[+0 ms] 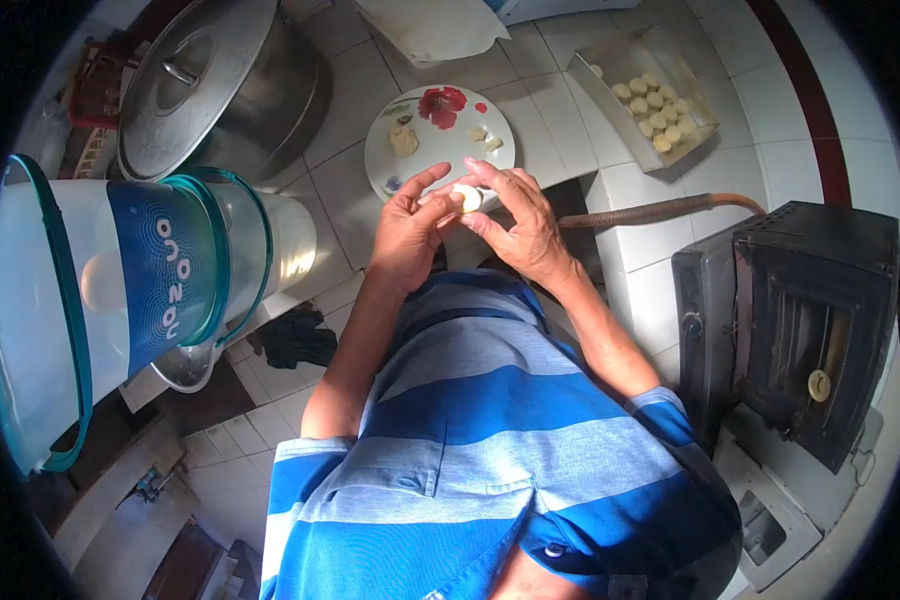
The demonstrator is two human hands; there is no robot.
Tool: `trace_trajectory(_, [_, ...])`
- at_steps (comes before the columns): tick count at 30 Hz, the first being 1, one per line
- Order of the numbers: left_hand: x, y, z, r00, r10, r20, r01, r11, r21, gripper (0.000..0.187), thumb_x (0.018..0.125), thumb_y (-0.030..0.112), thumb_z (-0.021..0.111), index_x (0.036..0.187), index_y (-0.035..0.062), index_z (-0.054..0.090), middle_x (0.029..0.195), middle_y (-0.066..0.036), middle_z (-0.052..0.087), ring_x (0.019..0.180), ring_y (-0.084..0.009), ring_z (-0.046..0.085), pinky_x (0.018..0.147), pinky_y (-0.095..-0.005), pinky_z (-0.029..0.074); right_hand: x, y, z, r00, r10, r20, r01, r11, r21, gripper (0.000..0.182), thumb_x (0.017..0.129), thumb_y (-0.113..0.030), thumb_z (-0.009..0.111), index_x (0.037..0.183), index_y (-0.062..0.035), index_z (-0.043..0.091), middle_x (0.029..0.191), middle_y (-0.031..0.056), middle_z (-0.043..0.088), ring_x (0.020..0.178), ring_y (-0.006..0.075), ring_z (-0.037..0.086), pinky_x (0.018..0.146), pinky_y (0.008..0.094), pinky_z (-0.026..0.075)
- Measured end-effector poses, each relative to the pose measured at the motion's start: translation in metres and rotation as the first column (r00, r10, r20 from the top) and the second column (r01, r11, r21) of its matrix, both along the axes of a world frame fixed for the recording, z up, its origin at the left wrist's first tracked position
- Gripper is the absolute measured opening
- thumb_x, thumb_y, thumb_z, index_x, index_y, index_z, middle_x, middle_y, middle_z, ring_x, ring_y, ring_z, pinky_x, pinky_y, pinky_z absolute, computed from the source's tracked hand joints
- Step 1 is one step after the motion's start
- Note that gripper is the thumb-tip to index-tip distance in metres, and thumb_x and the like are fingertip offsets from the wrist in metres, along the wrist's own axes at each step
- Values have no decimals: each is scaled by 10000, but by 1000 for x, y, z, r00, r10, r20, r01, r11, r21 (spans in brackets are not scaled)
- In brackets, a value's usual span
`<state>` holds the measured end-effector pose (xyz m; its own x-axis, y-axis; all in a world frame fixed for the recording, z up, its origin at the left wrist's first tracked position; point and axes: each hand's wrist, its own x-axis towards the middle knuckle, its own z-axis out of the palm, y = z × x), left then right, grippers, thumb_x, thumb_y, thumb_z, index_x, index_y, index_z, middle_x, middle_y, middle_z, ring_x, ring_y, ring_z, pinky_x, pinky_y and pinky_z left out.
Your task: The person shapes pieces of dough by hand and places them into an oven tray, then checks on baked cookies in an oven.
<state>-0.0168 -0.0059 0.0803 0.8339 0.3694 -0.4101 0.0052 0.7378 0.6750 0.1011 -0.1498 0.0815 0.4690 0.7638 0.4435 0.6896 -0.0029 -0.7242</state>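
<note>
Over the near edge of a white plate [378, 165] with red flowers, my two hands meet around a small pale round piece of dough [469, 198]. The thumb and fingers of my left hand [410, 225] pinch it. Close against its other side is my right hand [523, 225], thumb and fingers spread apart; whether they touch the dough is hard to see. On the plate lie a larger soft lump of dough [403, 140] and small cut pieces [493, 144]. To the right, a rectangular metal tray [610, 120] carries several pale round dough pieces [655, 105].
A large lidded metal pot [195, 75] stands at back left. Nearer left are clear plastic buckets [175, 270] with teal rims. A dark oven [820, 310] with a black door stands right, and a brown ribbed hose [640, 210] runs towards it. A pale sheet [435, 30] lies behind the plate.
</note>
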Motion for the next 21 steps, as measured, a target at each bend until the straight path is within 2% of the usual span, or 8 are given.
trace_trajectory(5, [-2,6,-1,999,-40,35,46,985,-165,560,964,47,694,1444,-82,436,1197,-177,680,1027,-211,707,898,-323,606,2,-1,1,1000,22,-17,-22,999,-25,679,835,-155,824,1454,-95,553,1222,83,715,1122,268,635,1028,405,480])
trace_trajectory(7, [-2,3,-6,996,-78,-44,80,996,41,486,984,89,682,1400,-79,495,1156,-161,693,1018,-215,710,902,-325,603,0,-2,1,999,20,-29,-21,999,-39,681,832,-154,826,1455,-97,555,1208,79,717,1119,269,636,1025,402,481])
trace_trajectory(9, [-4,2,-7,997,-65,-51,67,996,56,437,992,105,676,1364,-76,534,1159,-161,695,1023,-214,710,899,-324,606,-1,-1,2,999,17,-40,-19,998,-53,683,830,-153,827,1455,-99,556,1195,75,718,1116,270,636,1023,400,483])
trace_trajectory(11, [-5,2,-7,997,-54,-59,58,996,70,393,1001,122,669,1328,-74,574,1161,-162,697,1028,-213,710,897,-323,608,0,-1,4,997,19,-71,-23,998,-56,638,821,-200,816,1413,-116,595,1202,90,693,1074,293,628,988,417,494])
trace_trajectory(13, [-8,7,-8,990,-71,118,90,982,-164,326,1015,120,648,1278,-70,619,1177,-163,696,1049,-218,708,899,-329,622,4,-1,11,999,27,-38,-28,999,-20,592,815,-205,819,1366,-110,624,1230,100,678,1088,297,630,992,419,498])
trace_trajectory(15, [-9,6,-12,993,-70,98,82,989,-125,311,1021,108,637,1275,-71,622,1184,-165,695,1061,-220,706,909,-333,624,11,-4,16,999,36,-5,-36,999,14,548,809,-210,823,1319,-104,654,1257,109,664,1102,301,631,996,421,502])
trace_trajectory(17, [-10,6,-13,994,-71,81,78,993,-86,297,1026,96,625,1271,-72,625,1191,-167,694,1074,-223,704,920,-337,626,20,-8,18,995,85,59,-81,994,-70,454,796,-232,830,1211,-103,699,1306,116,635,1123,310,633,1001,429,506])
trace_trajectory(21, [-10,5,-9,993,-98,70,102,993,-63,296,1041,93,596,1285,-73,615,1188,-167,692,1087,-230,701,938,-343,626,25,-11,28,991,111,81,-100,987,-128,387,807,-229,817,1165,-120,716,1330,109,622,1122,308,632,989,437,507])
